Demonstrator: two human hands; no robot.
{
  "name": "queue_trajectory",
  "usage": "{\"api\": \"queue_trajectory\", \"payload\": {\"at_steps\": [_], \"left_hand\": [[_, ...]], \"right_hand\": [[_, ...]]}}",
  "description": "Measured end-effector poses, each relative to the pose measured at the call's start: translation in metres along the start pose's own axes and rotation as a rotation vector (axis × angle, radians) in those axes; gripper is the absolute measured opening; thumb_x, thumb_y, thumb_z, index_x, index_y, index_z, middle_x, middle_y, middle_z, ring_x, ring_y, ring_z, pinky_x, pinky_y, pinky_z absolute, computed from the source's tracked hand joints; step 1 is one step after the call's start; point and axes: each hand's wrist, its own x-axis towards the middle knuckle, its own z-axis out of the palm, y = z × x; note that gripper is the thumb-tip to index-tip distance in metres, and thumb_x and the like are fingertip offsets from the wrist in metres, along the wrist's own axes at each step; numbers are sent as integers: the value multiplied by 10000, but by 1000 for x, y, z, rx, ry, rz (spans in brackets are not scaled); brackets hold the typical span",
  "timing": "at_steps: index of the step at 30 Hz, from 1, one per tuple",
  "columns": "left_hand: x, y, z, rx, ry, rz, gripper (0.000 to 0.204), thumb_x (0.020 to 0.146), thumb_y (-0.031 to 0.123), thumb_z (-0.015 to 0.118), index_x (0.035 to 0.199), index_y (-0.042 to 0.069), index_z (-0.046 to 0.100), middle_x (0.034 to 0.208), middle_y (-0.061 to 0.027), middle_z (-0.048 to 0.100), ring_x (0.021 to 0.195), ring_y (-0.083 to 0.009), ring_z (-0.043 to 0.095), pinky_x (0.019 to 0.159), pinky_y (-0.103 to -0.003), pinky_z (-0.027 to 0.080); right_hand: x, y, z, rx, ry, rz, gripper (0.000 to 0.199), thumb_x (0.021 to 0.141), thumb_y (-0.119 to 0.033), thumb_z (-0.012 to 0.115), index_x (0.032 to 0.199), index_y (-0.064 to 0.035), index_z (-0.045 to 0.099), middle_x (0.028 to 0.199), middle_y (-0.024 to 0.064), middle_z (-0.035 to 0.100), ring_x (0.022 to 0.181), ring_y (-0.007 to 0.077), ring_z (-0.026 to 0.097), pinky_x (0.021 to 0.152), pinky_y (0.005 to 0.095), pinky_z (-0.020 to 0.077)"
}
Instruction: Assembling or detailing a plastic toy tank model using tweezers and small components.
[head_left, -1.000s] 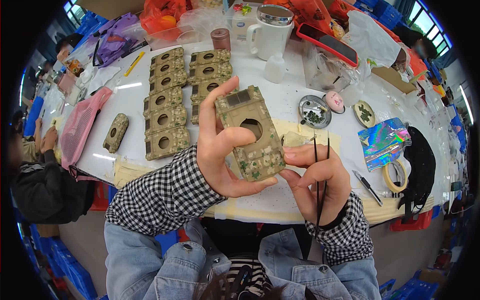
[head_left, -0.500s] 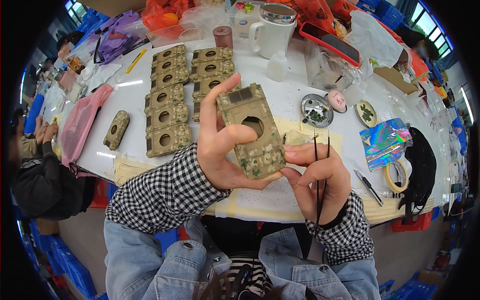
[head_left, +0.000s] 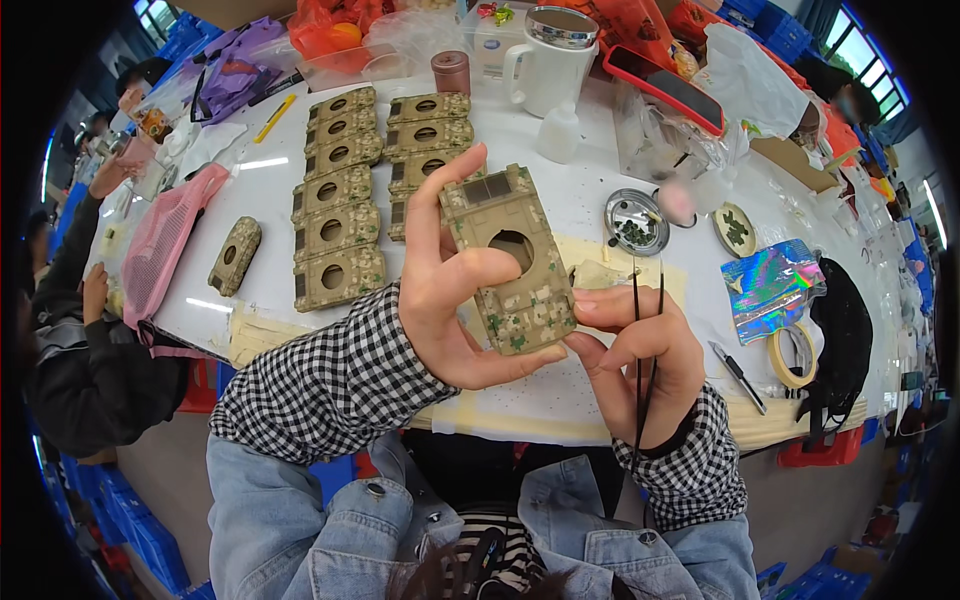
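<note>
My left hand (head_left: 430, 290) is closed around a tan and green camouflage model tank hull (head_left: 525, 295), held tilted above the near part of the table. Its thumb lies beside the round hole in the hull's top. My right hand (head_left: 650, 370) grips dark tweezers (head_left: 638, 310), their tips apart and pointing away from me. The thumb and forefinger of that hand also touch the hull's lower right corner. Left of centre, several matching hulls (head_left: 357, 225) lie in two columns. One more hull (head_left: 246, 238) lies by itself farther left.
A round dish (head_left: 609, 213) of small dark green parts and a shallow lid (head_left: 718, 232) with green pieces lie right of the hull. Nearby are a silver pouch (head_left: 760, 290), masking tape (head_left: 777, 362), and a pen (head_left: 738, 375). A white mug (head_left: 550, 70) stands behind; another person (head_left: 95, 340) sits left.
Both hands keep their hold on the hull, which has hardly moved. At the left, the other person has raised an arm toward the far side of the table.
</note>
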Motion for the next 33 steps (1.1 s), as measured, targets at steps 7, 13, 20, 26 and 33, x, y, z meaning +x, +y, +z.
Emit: {"api": "queue_trajectory", "payload": {"at_steps": [7,13,20,26,33], "left_hand": [[-1,1,2,-43,20,-11,529,602,240,879,988,84,553,1414,-352,169,1225,-432,463,978,-442,446],[2,2,-5,60,-91,-6,652,659,288,871,1148,193,449,1460,-330,114,1273,-499,415,1000,-509,442],[0,3,1,-9,25,-3,522,605,249,876,982,92,551,1408,-364,183,1220,-433,467,970,-440,446],[0,2,-1,35,-16,6,565,624,259,873,1034,127,508,1423,-359,159,1224,-451,464,975,-456,445],[0,0,6,4,112,94,565,608,248,880,1013,103,514,1401,-384,179,1157,-421,521,946,-423,460]], "right_hand": [[0,0,0,-1,0,1,251,746,134,699,805,-34,521,998,171,643,972,292,659,848,372,546],[1,-1,0,-4,4,15,256,744,135,702,804,-35,520,992,171,643,971,291,659,845,371,547],[0,0,0,5,0,-1,252,747,131,701,803,-35,521,986,170,645,960,294,662,841,372,548],[0,0,0,1,4,-4,250,749,131,699,805,-36,522,985,170,646,964,295,661,840,372,548],[1,-2,-3,28,-44,-1,258,760,139,685,834,-32,506,1027,193,631,1008,322,650,850,387,551]]}}
